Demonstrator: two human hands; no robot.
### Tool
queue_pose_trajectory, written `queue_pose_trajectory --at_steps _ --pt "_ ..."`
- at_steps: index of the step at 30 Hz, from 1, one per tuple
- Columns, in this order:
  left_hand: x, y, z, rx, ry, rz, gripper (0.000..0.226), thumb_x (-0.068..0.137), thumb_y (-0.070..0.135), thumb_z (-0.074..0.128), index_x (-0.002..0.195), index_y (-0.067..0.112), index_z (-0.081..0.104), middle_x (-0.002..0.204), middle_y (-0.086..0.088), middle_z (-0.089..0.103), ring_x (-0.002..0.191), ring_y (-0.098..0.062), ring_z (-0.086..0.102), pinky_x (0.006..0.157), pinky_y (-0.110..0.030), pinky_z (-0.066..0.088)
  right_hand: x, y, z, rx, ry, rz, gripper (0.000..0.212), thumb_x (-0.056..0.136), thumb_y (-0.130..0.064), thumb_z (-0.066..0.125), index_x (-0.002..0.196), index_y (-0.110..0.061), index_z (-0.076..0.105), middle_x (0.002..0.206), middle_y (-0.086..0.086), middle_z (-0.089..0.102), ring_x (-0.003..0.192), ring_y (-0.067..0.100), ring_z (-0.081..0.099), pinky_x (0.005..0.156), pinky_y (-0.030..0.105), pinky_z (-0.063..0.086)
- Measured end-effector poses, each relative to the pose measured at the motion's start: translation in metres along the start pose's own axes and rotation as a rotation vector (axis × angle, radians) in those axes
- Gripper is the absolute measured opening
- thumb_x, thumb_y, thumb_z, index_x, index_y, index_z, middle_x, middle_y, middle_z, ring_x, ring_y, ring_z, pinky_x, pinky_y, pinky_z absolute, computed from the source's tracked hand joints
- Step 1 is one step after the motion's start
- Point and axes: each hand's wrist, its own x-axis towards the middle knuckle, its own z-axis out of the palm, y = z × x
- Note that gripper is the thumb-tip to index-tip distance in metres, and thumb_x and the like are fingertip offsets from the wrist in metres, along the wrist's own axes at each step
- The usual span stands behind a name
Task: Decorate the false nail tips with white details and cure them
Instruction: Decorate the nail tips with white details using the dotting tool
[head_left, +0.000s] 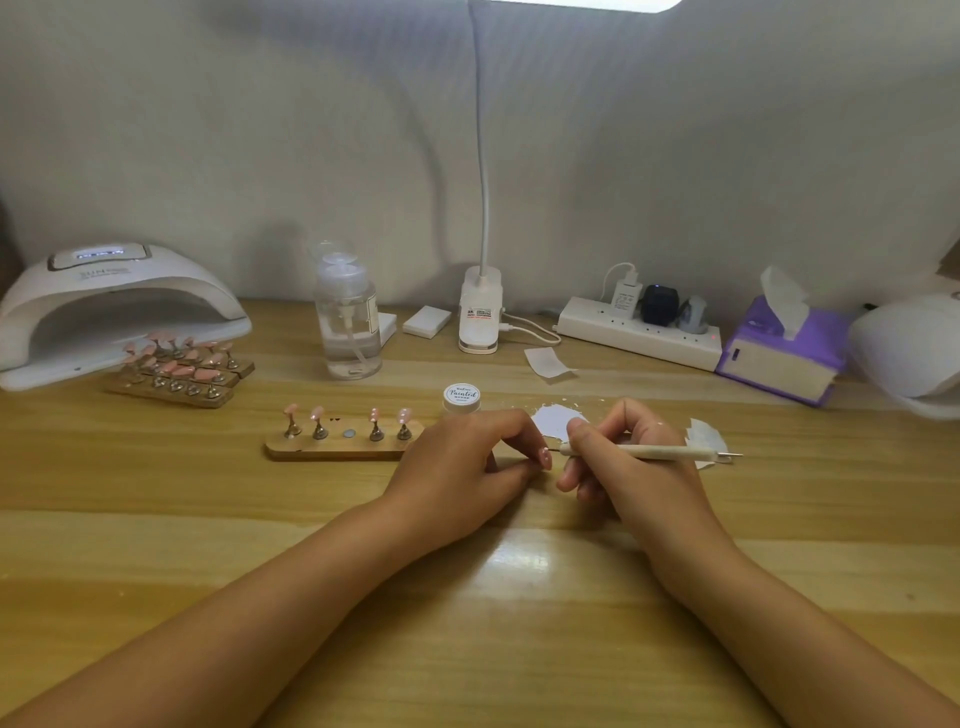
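left hand (462, 467) pinches pink nail tip (545, 457); right hand (631, 457) grips dotting pen (649, 452), point at tip.

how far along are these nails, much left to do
White paint looks already laid out beside the jar. In hand: the left hand pinches one pink nail tip while the right hand holds the dotting pen to it. Left: returning it to the wooden stand's free slot, then curing in the lamp.
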Motion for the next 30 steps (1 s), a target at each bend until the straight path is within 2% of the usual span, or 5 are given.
queue_pose_trajectory --at_steps 9,13,19,26,30 --pt "0.0 -0.002 0.001 -0.039 -0.012 -0.031 0.017 0.088 0.022 0.068 0.085 0.038 0.064 0.084 0.039 0.062 0.058 -0.001 0.056 0.057 -0.02 0.033 0.003 0.002 -0.004 0.09 0.21 -0.081 0.028 0.092 -0.033 0.066 0.081 -0.014 0.049 0.05 -0.001 0.058 0.044 0.004 0.048 0.044 0.019 0.041" --pt "0.001 -0.002 0.002 -0.052 -0.009 -0.049 0.019 0.089 0.023 0.068 0.084 0.041 0.063 0.089 0.036 0.064 0.059 -0.002 0.056 0.058 -0.021 0.034 0.008 0.003 -0.012 -0.025 0.265 -0.167 0.022 0.089 -0.036 0.071 0.083 -0.022 0.056 0.063 -0.004 0.065 0.054 0.005 0.057 0.051 0.021 0.044" --pt "0.001 0.0 0.001 -0.043 -0.017 -0.07 0.023 0.089 0.024 0.068 0.082 0.044 0.06 0.085 0.038 0.062 0.058 -0.001 0.056 0.056 -0.018 0.031 0.018 0.011 -0.018 -0.128 0.208 0.016 0.011 0.094 -0.028 0.058 0.089 -0.019 0.056 0.07 -0.002 0.075 0.044 0.004 0.055 0.041 0.015 0.038" --pt "0.001 0.002 0.0 -0.031 -0.019 -0.066 0.02 0.089 0.024 0.067 0.083 0.043 0.061 0.081 0.038 0.061 0.06 -0.002 0.056 0.057 -0.018 0.032 0.016 0.013 -0.016 -0.312 0.143 0.01 0.022 0.089 -0.036 0.067 0.083 -0.017 0.059 0.071 -0.01 0.075 0.075 0.005 0.068 0.082 0.039 0.052" --pt "0.001 0.002 0.0 -0.043 -0.019 -0.078 0.024 0.089 0.024 0.068 0.08 0.045 0.06 0.079 0.04 0.06 0.059 -0.001 0.055 0.058 -0.02 0.033 0.017 0.013 -0.017 -0.289 0.183 0.02 0.02 0.088 -0.033 0.069 0.082 -0.016 0.061 0.071 -0.01 0.074 0.074 0.004 0.068 0.082 0.038 0.052"
